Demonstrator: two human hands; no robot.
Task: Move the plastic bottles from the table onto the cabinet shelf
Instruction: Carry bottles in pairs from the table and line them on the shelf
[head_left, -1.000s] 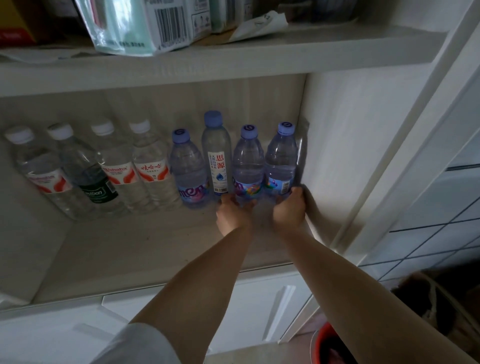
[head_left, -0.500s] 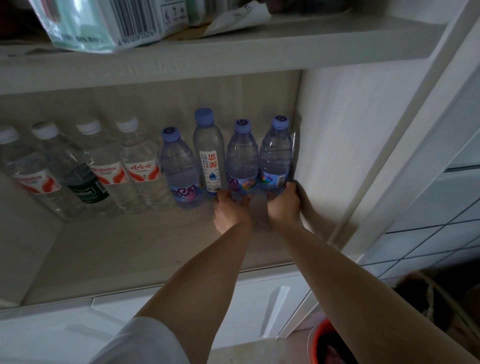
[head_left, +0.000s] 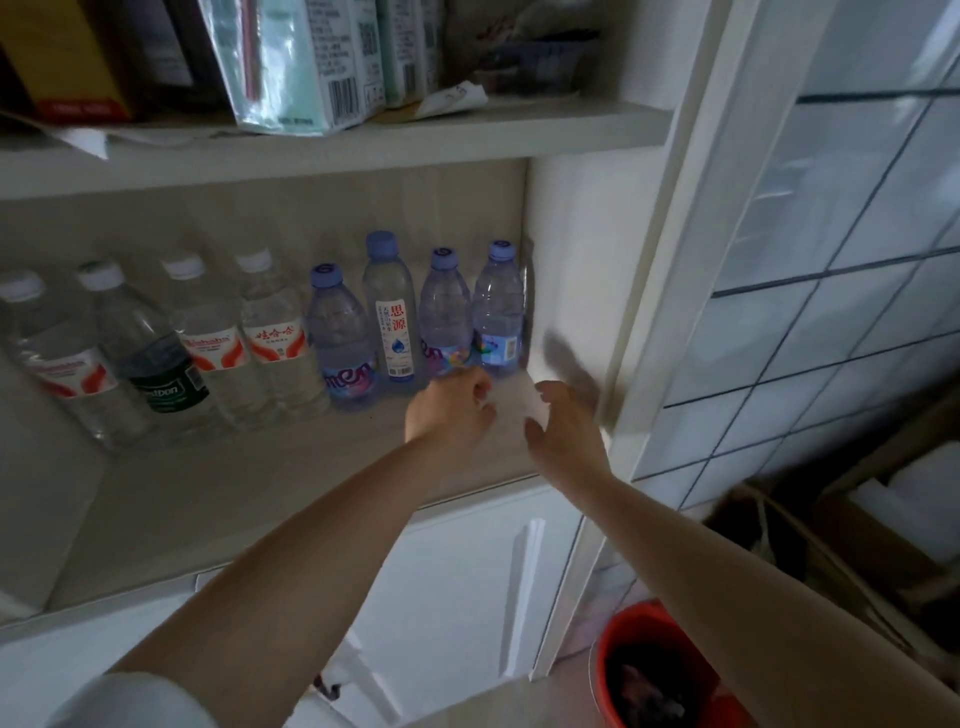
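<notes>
On the pale wood-grain shelf (head_left: 218, 499), clear ribbed plastic bottles (head_left: 444, 312) stand upright; both hands (head_left: 452, 410) hang released, holding nothing.

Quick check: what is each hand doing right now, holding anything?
Left hand: loosely curled, holding nothing, just in front of the bottles.
Right hand: open, holding nothing, by the cabinet side wall.

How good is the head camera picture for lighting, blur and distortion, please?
Head view: dim, bluish light leaves the bottles murky; the right hand and its shadow on the cabinet wall are motion-smeared; the left hand is sharper; wide-angle bending bows the shelf edge.
</notes>
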